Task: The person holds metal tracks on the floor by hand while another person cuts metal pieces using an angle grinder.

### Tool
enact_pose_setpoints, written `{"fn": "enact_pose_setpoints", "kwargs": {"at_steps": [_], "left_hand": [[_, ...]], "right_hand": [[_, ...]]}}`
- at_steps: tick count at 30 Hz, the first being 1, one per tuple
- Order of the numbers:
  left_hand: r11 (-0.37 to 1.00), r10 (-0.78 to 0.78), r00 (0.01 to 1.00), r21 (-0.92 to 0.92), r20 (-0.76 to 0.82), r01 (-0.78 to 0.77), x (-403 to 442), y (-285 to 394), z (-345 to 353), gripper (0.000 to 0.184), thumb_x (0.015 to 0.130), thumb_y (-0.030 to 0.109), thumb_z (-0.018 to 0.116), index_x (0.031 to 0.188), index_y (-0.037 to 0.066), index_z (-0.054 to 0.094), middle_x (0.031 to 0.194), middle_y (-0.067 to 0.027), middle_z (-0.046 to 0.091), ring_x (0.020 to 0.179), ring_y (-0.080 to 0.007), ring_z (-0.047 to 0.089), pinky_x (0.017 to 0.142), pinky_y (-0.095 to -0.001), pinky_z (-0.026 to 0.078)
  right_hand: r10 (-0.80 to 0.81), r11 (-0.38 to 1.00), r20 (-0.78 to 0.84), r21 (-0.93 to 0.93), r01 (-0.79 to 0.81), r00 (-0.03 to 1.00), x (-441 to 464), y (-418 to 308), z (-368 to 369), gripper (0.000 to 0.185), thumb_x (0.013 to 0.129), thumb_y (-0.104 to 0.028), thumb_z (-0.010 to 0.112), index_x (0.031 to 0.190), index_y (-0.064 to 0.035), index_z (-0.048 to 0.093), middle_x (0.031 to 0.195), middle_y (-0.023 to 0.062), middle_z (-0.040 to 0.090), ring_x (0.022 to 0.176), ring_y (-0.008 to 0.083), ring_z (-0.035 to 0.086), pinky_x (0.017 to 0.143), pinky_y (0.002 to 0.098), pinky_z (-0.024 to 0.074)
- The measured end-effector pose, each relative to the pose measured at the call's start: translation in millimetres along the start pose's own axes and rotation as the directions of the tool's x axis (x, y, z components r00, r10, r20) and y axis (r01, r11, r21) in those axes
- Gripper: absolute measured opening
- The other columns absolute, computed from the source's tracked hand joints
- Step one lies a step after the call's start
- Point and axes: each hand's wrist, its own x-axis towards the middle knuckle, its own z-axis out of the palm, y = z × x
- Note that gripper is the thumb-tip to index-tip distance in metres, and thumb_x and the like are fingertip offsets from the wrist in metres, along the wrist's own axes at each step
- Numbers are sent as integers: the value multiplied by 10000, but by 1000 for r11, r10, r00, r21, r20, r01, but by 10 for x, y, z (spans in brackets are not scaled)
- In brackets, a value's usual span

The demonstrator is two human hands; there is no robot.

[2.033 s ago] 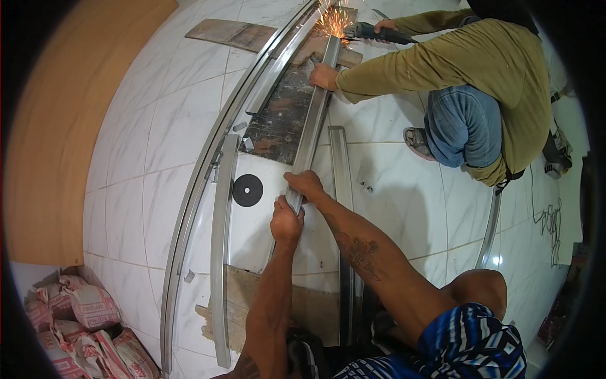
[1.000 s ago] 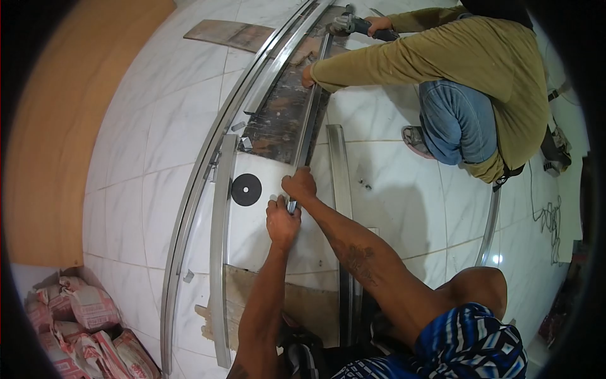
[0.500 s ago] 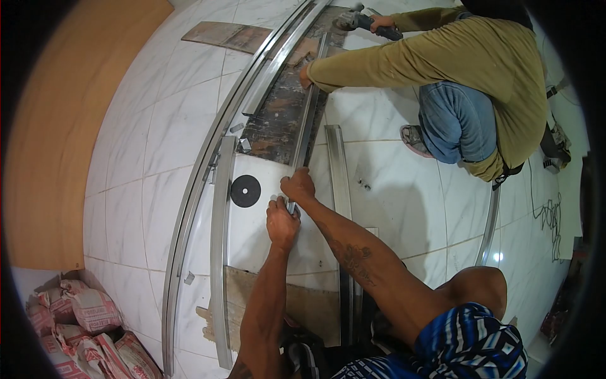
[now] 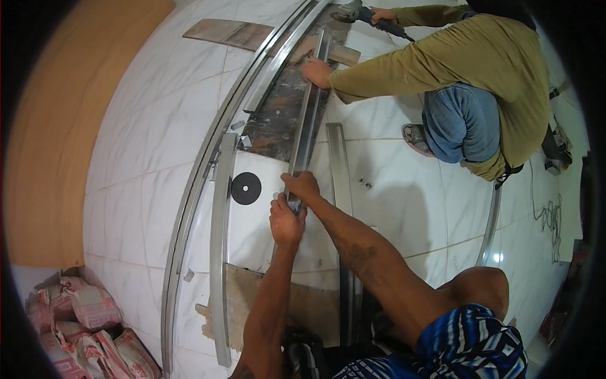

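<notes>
My right hand (image 4: 303,186) is closed around a silver metal channel (image 4: 307,120) near its lower end. Just below it, my left hand (image 4: 288,222) grips the same end, its fingertips partly hidden. The channel slants away from me, its hollow side showing, over a dark scuffed board (image 4: 271,126). Farther up, a co-worker's hand (image 4: 317,72) rests on the channel. The co-worker's other hand (image 4: 383,16) holds an angle grinder (image 4: 361,11) beyond the channel's far end. A black cutting disc (image 4: 246,197) lies on the tile left of my hands.
Long metal profiles (image 4: 201,161) run along the left, with a shorter channel (image 4: 221,252) beside them. Another channel (image 4: 339,170) lies to the right. The co-worker (image 4: 505,82) squats at upper right. Red-and-white bags (image 4: 91,306) are piled at lower left; a cable (image 4: 552,221) lies at right.
The channel has turned so more of its hollow side shows. The co-worker's hand on it has shifted slightly right, and the grinder has moved up. My hands keep their grip.
</notes>
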Motion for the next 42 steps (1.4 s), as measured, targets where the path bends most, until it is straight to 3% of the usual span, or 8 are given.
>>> {"fn": "enact_pose_setpoints", "kwargs": {"at_steps": [4, 7, 13, 22, 31, 37, 40, 42], "left_hand": [[997, 28, 999, -64, -33, -30, 91, -17, 36, 660, 827, 275, 804, 1308, -29, 468, 1165, -258, 594, 1055, -457, 619, 892, -519, 512], [984, -17, 994, -177, 107, 36, 136, 4, -38, 560, 860, 244, 760, 1263, 0, 457, 1145, -274, 622, 1018, -481, 644, 868, -538, 516], [988, 25, 994, -154, 108, -8, 130, 81, 50, 380, 874, 110, 686, 1163, 22, 457, 1023, -242, 622, 953, -463, 640, 822, -546, 525], [995, 34, 990, -103, 138, -19, 134, 89, 80, 394, 884, 109, 671, 1174, 20, 421, 1003, -247, 609, 930, -449, 649, 786, -543, 535], [990, 47, 992, -134, 120, -31, 131, 95, 84, 367, 903, 104, 655, 1182, 19, 433, 1009, -246, 614, 922, -453, 644, 781, -549, 528], [990, 55, 990, -132, 128, -38, 131, 72, 93, 386, 907, 112, 657, 1204, 16, 432, 1023, -247, 620, 943, -457, 644, 802, -546, 522], [984, -6, 985, -173, 171, 36, 147, 85, 29, 436, 896, 125, 675, 1241, 10, 434, 1044, -242, 627, 971, -460, 642, 838, -547, 516], [970, 0, 982, -238, 187, 45, 168, 19, 1, 480, 886, 146, 700, 1267, 4, 444, 1047, -236, 631, 974, -465, 640, 856, -548, 513]], "right_hand": [[-17, 998, 25, -59, 19, 1000, -4, -38, -62, 601, 777, -471, 707, 969, 97, 738, 1004, 263, 741, 956, 346, 742, 854, 402, 565], [-28, 999, 102, -43, 33, 994, 7, -48, -165, 615, 798, -446, 688, 1025, 125, 710, 1002, 262, 729, 935, 358, 736, 819, 429, 578], [87, 996, 78, 5, -87, 993, 156, 58, -118, 556, 766, -396, 630, 1017, 89, 733, 977, 264, 743, 912, 376, 750, 795, 437, 598], [71, 997, 95, -18, -70, 993, 197, 88, -119, 560, 754, -362, 626, 1032, 113, 723, 1049, 304, 725, 966, 400, 739, 850, 439, 578], [54, 999, 100, -8, -54, 994, 160, 63, -147, 531, 778, -339, 621, 1008, 131, 712, 959, 292, 729, 829, 394, 746, 713, 454, 595], [82, 997, 122, -19, -81, 989, 135, 24, -167, 520, 783, -341, 618, 1017, 111, 723, 991, 286, 731, 918, 379, 745, 791, 446, 591], [35, 999, 96, -21, -33, 995, 171, 60, -112, 519, 782, -346, 625, 1032, 96, 730, 1029, 298, 728, 995, 373, 737, 862, 442, 576], [-15, 995, 36, -93, 18, 999, 160, 26, -55, 528, 799, -367, 644, 1019, 105, 727, 977, 269, 733, 928, 359, 740, 824, 443, 570]]}}
